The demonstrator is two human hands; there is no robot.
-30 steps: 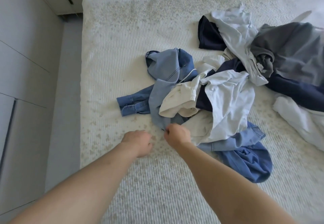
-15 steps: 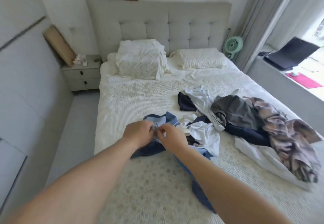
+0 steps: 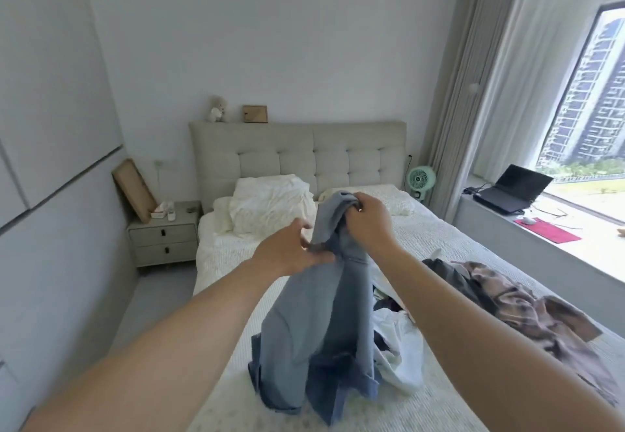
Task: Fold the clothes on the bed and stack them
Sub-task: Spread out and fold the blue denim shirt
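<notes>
A light blue denim shirt [image 3: 324, 337] hangs in the air over the bed [image 3: 449, 404], its lower end still on the cover. My right hand [image 3: 370, 222] grips the shirt's bunched top at the highest point. My left hand [image 3: 291, 252] is lower and to the left, fingers on the cloth near the collar; its grip is blurred. A white garment [image 3: 402, 360] lies just right of the shirt. A brown plaid garment [image 3: 521, 306] and a dark grey one [image 3: 443, 271] lie further right, partly hidden by my right arm.
White pillows [image 3: 270, 208] lie against the padded headboard [image 3: 297, 151]. A nightstand [image 3: 164, 235] stands left of the bed beside a narrow floor strip. A green fan [image 3: 420, 179], a laptop [image 3: 514, 190] and a red mat [image 3: 548, 230] are along the window ledge on the right.
Both hands have risen from the bed surface, lifting the blue shirt out of the pile. My head has tilted up, bringing the headboard, wall and window into view.
</notes>
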